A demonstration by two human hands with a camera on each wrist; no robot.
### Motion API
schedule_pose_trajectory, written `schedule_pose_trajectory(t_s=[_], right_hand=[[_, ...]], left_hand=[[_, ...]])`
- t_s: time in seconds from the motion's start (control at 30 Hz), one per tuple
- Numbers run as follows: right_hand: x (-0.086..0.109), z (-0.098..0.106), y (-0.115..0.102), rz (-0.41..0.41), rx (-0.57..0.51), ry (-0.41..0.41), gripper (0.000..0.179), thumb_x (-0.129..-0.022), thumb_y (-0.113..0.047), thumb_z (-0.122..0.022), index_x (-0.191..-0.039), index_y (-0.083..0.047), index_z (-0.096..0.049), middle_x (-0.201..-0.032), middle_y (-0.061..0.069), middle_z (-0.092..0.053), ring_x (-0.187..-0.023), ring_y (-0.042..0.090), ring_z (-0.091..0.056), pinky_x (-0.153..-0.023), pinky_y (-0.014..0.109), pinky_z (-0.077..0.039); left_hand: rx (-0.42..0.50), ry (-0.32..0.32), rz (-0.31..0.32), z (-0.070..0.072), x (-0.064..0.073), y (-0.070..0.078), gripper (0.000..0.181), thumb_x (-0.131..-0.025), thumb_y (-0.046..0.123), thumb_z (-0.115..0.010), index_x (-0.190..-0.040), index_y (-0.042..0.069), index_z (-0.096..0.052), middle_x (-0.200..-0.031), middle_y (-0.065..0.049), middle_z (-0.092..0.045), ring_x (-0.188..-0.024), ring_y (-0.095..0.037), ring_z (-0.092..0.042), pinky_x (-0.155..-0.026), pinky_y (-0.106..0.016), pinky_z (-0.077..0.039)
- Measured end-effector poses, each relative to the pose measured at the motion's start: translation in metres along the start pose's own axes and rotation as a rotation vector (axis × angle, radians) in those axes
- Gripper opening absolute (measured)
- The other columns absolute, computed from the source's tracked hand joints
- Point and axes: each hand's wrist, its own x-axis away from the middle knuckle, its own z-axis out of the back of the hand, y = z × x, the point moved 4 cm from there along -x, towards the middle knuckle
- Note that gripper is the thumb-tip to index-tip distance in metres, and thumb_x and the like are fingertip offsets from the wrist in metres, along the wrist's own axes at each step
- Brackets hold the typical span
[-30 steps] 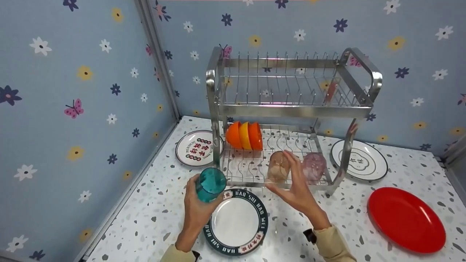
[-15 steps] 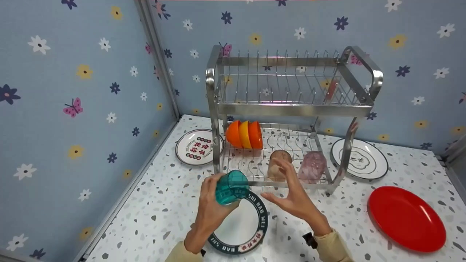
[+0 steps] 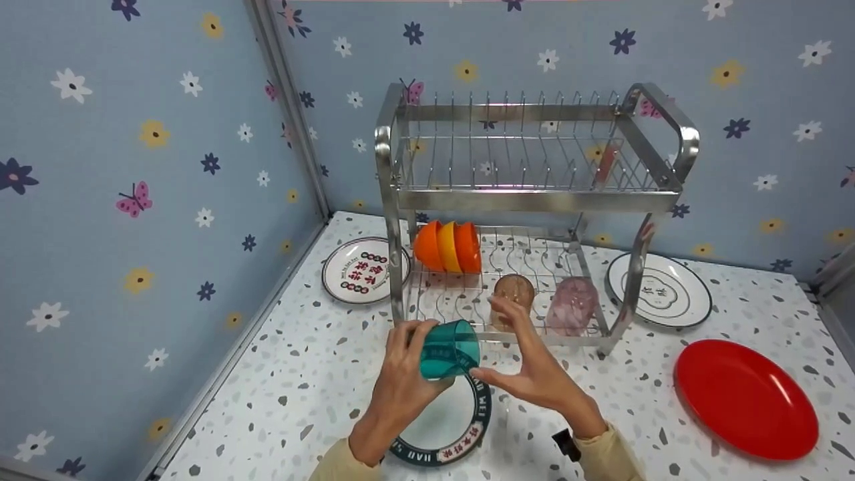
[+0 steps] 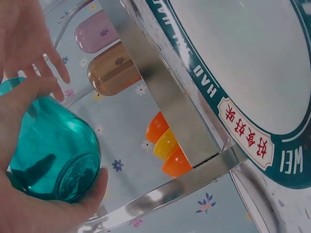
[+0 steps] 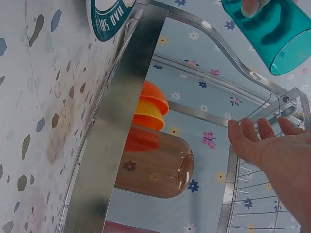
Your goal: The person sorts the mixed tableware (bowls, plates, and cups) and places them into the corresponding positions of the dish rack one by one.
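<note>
A clear teal cup (image 3: 449,351) is tipped on its side in my left hand (image 3: 404,384), its mouth facing right. My fingers and thumb curl round its body, as the left wrist view also shows. Close to the cup's mouth, my right hand (image 3: 544,371) holds nothing, with thumb and fingers spread apart; contact with the rim cannot be told. Beneath the cup lies a white plate (image 3: 482,411) with a dark green lettered rim. On the rack's lower shelf an amber cup (image 3: 514,290) and a pink cup (image 3: 573,306) stand upside down.
The two-tier metal dish rack (image 3: 534,200) stands behind my hands. Orange and yellow bowls (image 3: 446,247) nest sideways on its lower left. White plates lie left (image 3: 334,270) and right (image 3: 688,307) of it. A red oval plate (image 3: 745,401) lies at the right.
My left hand has carried the teal cup rightward and turned it from upright onto its side. The right hand has shifted slightly left and down, away from the amber cup.
</note>
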Motion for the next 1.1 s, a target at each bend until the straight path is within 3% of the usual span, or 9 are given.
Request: schedule_pose_trajectory(t_s=[0.33, 0.53, 0.73, 0.9, 1.1], right_hand=[[-0.003, -0.008, -0.011, 0.055, -0.029, -0.057, 0.099, -0.084, -0.029, -0.088, -0.162, -0.021, -0.027, -0.161, -0.001, -0.031, -0.144, 0.024, -0.036, -0.115, 0.048, -0.039], [-0.002, -0.012, -0.015, 0.025, -0.025, -0.102, 0.097, -0.085, -0.031, -0.087, -0.161, -0.021, -0.027, -0.163, 0.002, -0.033, -0.144, 0.031, -0.039, -0.110, 0.058, -0.041], [-0.004, -0.015, -0.018, 0.011, -0.022, -0.117, 0.096, -0.086, -0.034, -0.085, -0.161, -0.020, -0.027, -0.161, -0.005, -0.036, -0.141, 0.027, -0.043, -0.111, 0.057, -0.040], [-0.005, -0.015, -0.016, 0.042, 0.003, -0.109, 0.092, -0.086, -0.036, -0.085, -0.159, -0.025, -0.031, -0.153, -0.003, -0.044, -0.132, 0.028, -0.051, -0.104, 0.056, -0.047], [-0.005, -0.009, -0.014, 0.035, -0.038, -0.104, 0.077, -0.084, -0.031, -0.087, -0.149, -0.020, -0.047, -0.145, -0.001, -0.054, -0.119, 0.023, -0.061, -0.095, 0.046, -0.055]], left_hand=[[-0.123, -0.018, -0.099, 0.000, -0.005, 0.016, 0.088, -0.063, 0.024, -0.101, -0.138, 0.014, -0.056, -0.127, -0.014, -0.051, -0.115, -0.031, -0.052, -0.092, -0.044, -0.057], [-0.183, -0.066, -0.133, -0.004, -0.007, 0.023, 0.088, -0.066, 0.025, -0.100, -0.141, 0.014, -0.054, -0.131, -0.017, -0.049, -0.118, -0.033, -0.050, -0.094, -0.045, -0.057], [-0.281, -0.009, -0.223, -0.007, -0.009, 0.029, 0.084, -0.063, 0.005, -0.096, -0.135, 0.001, -0.053, -0.124, -0.017, -0.054, -0.113, -0.030, -0.053, -0.095, -0.039, -0.055], [-0.299, -0.003, -0.260, -0.008, -0.010, 0.033, 0.081, -0.061, -0.004, -0.091, -0.131, 0.000, -0.050, -0.125, -0.018, -0.055, -0.114, -0.031, -0.054, -0.096, -0.039, -0.054], [-0.249, -0.040, -0.304, -0.003, -0.010, 0.034, 0.091, -0.063, 0.012, -0.099, -0.139, 0.004, -0.048, -0.130, -0.018, -0.050, -0.117, -0.032, -0.053, -0.093, -0.040, -0.056]])
